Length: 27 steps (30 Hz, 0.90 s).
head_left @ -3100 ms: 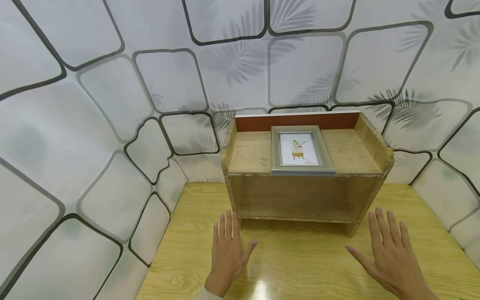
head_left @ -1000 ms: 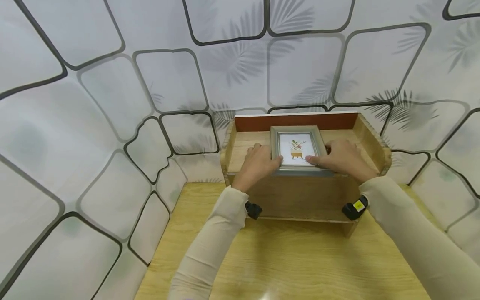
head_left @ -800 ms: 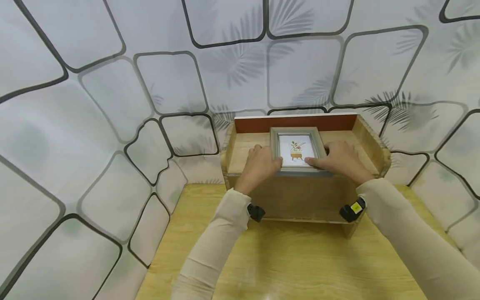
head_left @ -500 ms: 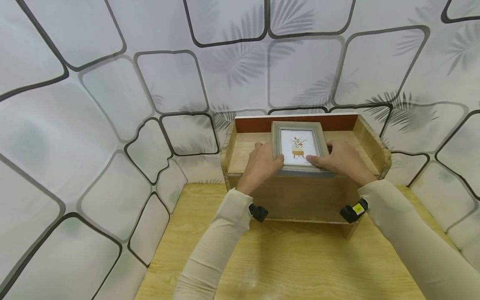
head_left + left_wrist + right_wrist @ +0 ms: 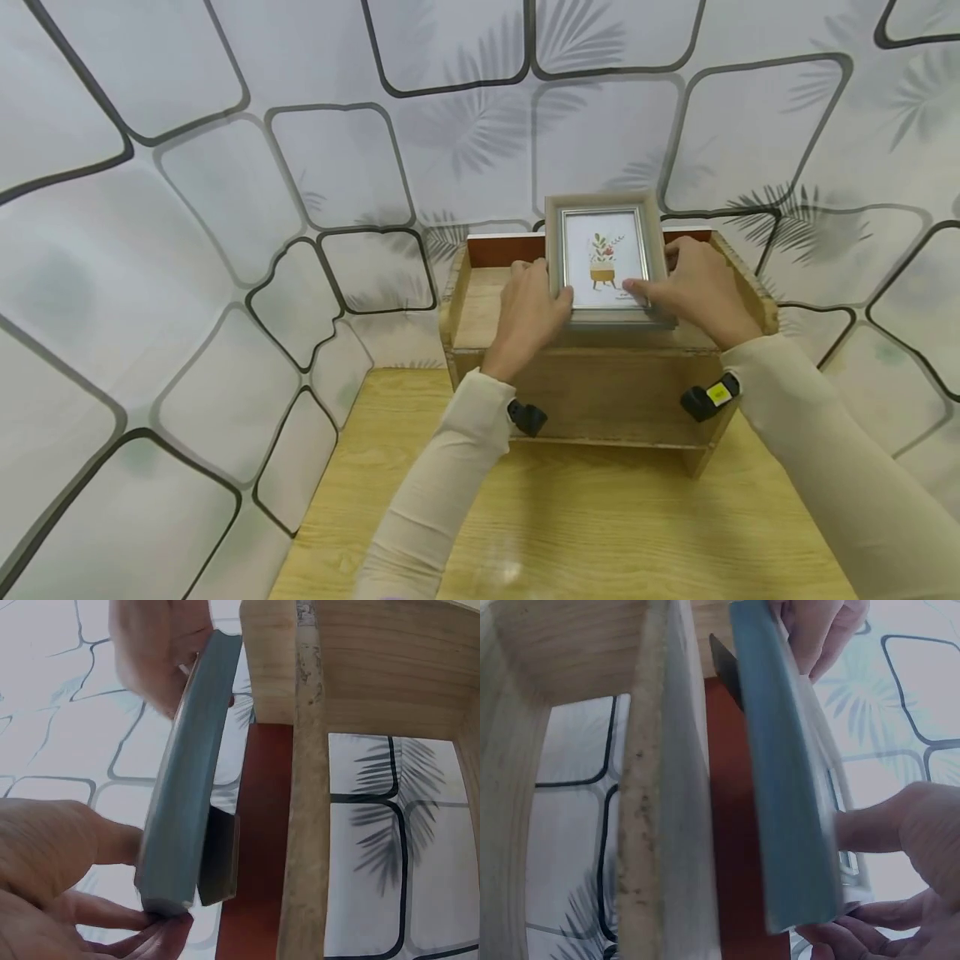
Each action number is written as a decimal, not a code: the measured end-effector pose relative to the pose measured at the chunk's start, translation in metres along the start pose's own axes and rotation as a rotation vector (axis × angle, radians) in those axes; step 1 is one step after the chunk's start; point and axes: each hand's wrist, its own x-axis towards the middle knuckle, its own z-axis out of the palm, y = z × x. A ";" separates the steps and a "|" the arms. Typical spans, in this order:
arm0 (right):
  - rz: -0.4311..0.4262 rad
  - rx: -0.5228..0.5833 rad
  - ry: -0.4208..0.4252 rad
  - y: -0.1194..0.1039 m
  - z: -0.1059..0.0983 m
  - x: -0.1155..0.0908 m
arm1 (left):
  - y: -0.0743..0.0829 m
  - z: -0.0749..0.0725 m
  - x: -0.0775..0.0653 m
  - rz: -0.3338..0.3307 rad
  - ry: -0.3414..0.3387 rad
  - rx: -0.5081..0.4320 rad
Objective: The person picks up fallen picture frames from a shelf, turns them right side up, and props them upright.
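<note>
The picture frame (image 5: 607, 257) is hanging just right of centre in the head view, tilting back and showing a print (image 5: 602, 271) of a potted plant. The left hand (image 5: 525, 312) is grasping its lower left side, the thumb lying over the front edge; the right hand (image 5: 697, 287) is grasping its lower right side, the thumb pressing near the print's lower right corner. Both wrist views are showing a gap between it and the wooden shelf (image 5: 622, 400). A dark flap (image 5: 219, 855) is standing out behind it, near the middle of the left wrist view. The shelf is standing right of centre in the head view, its red-brown back strip (image 5: 506, 250) showing on both sides of the picture frame. Toward the bottom, the shelf is resting on a yellow wood-grain tabletop (image 5: 585, 517). Cream sleeves (image 5: 442, 483) are covering both arms, a black device (image 5: 527, 418) sitting at each wrist. A patterned wall covering (image 5: 337, 167) is filling the top and left.
</note>
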 end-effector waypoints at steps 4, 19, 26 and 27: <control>-0.012 0.034 0.119 -0.003 0.000 0.003 | 0.002 0.007 0.003 -0.023 0.068 -0.061; 0.024 0.092 0.303 0.002 0.007 0.009 | 0.001 0.023 0.005 0.036 0.238 -0.210; 0.018 0.115 0.341 0.009 0.013 0.009 | 0.000 0.022 0.005 0.047 0.211 -0.239; 0.020 0.120 0.345 0.011 0.014 0.008 | 0.000 0.022 0.005 0.050 0.207 -0.242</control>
